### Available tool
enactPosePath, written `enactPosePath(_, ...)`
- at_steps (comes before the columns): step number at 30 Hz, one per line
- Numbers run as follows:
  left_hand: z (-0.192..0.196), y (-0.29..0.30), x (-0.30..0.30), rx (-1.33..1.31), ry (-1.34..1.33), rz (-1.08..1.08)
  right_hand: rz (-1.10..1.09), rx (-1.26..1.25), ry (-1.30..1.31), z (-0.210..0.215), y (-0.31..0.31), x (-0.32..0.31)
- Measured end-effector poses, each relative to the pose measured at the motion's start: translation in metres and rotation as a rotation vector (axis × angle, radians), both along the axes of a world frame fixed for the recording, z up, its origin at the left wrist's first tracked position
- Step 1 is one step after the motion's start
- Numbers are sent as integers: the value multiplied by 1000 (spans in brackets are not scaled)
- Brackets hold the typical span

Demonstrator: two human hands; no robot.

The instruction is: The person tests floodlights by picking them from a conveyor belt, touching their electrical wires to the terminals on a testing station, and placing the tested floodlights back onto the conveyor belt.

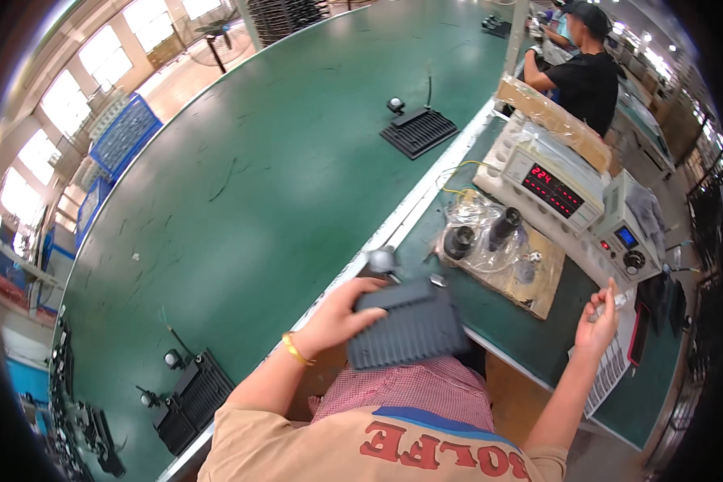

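My left hand (pixel 341 317) grips a dark, ribbed floodlight (pixel 414 325) by its left edge, thumb over the finned back. The lamp is held above my lap at the bench edge and is slightly blurred. A rounded grey sensor knob (pixel 383 259) sticks out at its far side. My right hand (pixel 598 321) is raised over the right-hand bench, close to a small power unit with a dial (pixel 631 253). Its index finger points up and the other fingers are curled around something small and greyish that I cannot make out.
A green conveyor table (pixel 281 161) carries another floodlight (pixel 419 131) far off and two more (pixel 193 402) at lower left. On the right bench are a meter with red digits (pixel 553 189), a wooden board (pixel 546 281) with black cylindrical parts (pixel 504 227), and papers (pixel 610 373). A co-worker (pixel 578 80) sits beyond.
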State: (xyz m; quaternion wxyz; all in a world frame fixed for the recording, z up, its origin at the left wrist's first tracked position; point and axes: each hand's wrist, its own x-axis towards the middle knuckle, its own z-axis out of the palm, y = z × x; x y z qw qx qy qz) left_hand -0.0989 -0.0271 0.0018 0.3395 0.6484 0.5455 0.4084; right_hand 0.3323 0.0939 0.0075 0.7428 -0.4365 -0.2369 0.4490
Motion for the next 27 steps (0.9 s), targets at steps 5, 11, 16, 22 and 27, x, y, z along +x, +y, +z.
enactPosePath(5,-12,-86,-104,-160,225,612,32,-173,-44,-33,-12,19)
enactPosePath(11,-15,-174,-154,-338,185,772,-18,-264,-204,-52,-12,18)
enactPosePath(16,46,-134,-142,-547,1003,628,-26,-266,-379,-56,-17,17)
enactPosePath(22,37,63,-71,-38,458,326,-72,-272,-570,-67,-19,6)
enactPosePath(27,-11,258,-21,307,612,38,-102,-318,-632,-63,-21,8)
